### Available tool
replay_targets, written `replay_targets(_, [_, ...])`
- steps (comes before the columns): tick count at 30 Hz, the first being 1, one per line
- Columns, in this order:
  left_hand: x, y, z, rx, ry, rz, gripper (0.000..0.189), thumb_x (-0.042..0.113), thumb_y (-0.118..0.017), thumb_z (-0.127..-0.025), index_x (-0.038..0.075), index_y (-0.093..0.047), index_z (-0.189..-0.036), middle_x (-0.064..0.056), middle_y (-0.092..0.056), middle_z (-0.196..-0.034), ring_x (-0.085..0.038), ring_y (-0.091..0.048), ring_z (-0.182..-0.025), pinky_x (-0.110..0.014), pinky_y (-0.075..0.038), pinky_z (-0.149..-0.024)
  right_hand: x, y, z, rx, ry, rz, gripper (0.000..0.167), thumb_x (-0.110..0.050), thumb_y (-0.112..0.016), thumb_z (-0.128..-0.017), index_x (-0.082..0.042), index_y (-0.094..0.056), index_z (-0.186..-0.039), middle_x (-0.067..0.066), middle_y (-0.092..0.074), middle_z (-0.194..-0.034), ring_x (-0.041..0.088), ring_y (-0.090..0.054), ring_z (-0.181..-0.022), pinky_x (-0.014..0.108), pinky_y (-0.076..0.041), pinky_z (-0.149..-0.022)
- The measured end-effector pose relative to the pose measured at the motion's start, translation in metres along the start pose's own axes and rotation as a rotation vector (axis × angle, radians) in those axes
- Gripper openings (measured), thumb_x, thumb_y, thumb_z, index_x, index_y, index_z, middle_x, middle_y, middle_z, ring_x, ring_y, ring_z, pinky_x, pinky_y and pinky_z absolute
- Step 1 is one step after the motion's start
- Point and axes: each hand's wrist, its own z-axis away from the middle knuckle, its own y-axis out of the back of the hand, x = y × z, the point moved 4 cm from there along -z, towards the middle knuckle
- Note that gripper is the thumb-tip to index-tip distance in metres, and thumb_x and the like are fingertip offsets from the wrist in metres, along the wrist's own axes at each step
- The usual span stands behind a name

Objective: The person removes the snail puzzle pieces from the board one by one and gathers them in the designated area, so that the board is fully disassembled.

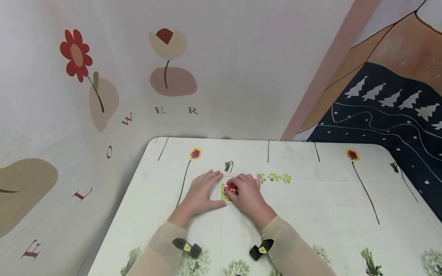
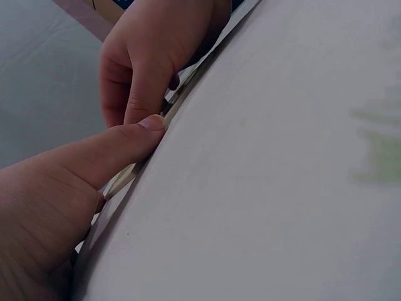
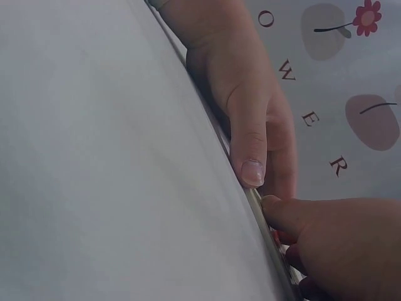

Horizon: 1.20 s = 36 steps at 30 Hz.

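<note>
A small pale puzzle board [image 1: 224, 179] lies flat on the table, with green puzzle pieces [image 1: 223, 197] in its left part. My left hand [image 1: 201, 192] rests beside its left side, fingers fairly straight near the upper corner and thumb at the lower edge. In the left wrist view, that thumb [image 2: 128, 143] touches the board's thin edge. My right hand [image 1: 250, 194] pinches a red puzzle piece [image 1: 232, 189] over the board between thumb and fingers. Its fingers cover the board's right part. Seen from the right wrist, both hands meet low at the board's edge.
Loose green puzzle pieces [image 1: 274, 177] lie right of the board, just beyond the right hand. The white tablecloth [image 1: 310, 207] bears printed flowers. A printed curtain [image 1: 235, 76] hangs behind the table's far edge. Black devices with yellow marks sit on both wrists.
</note>
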Motion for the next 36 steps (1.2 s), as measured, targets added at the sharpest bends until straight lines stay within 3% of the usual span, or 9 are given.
replay_targets(8, [0.0011,0.0019,-0.0008,-0.015,0.0,0.011,0.099,0.056,-0.087,-0.082,0.013,-0.047,-0.162,-0.007,-0.04,-0.169,-0.033,-0.026,-0.16,-0.062,-0.021,-0.126,0.0009,0.0004,-0.001,-0.008,-0.031,-0.038,0.029,-0.035,-0.087,-0.092,-0.022,-0.074,-0.115,-0.005,-0.066,-0.102,0.022,-0.054,-0.099,0.046,-0.037,-0.084])
replay_targets(17, [-0.0026,0.0046,0.001,-0.004,-0.019,-0.002,0.1,0.058,-0.086,-0.082,0.011,-0.047,-0.161,-0.008,-0.041,-0.169,-0.035,-0.028,-0.159,-0.063,-0.022,-0.125,-0.0035,0.0007,-0.002,0.026,0.087,-0.059,0.031,-0.03,-0.087,-0.092,-0.02,-0.075,-0.119,-0.001,-0.072,-0.118,0.027,-0.055,-0.111,0.049,-0.039,-0.09])
replay_targets(26, [-0.0016,0.0038,0.0005,-0.003,-0.033,0.013,0.099,0.057,-0.086,-0.083,0.01,-0.048,-0.161,-0.008,-0.041,-0.169,-0.035,-0.027,-0.159,-0.064,-0.022,-0.125,-0.0025,0.0002,0.001,0.072,0.204,-0.064,0.03,-0.022,-0.087,-0.092,-0.019,-0.08,-0.121,-0.003,-0.075,-0.112,0.025,-0.058,-0.109,0.051,-0.041,-0.094])
replay_targets(36, [-0.0017,0.0012,0.0001,-0.009,-0.033,0.006,0.099,0.057,-0.086,-0.083,0.011,-0.048,-0.161,-0.008,-0.041,-0.169,-0.035,-0.027,-0.159,-0.064,-0.022,-0.125,-0.002,-0.0006,0.0038,0.013,0.22,-0.078,0.036,-0.027,-0.086,-0.092,-0.016,-0.08,-0.126,-0.001,-0.072,-0.111,0.025,-0.057,-0.107,0.051,-0.041,-0.091])
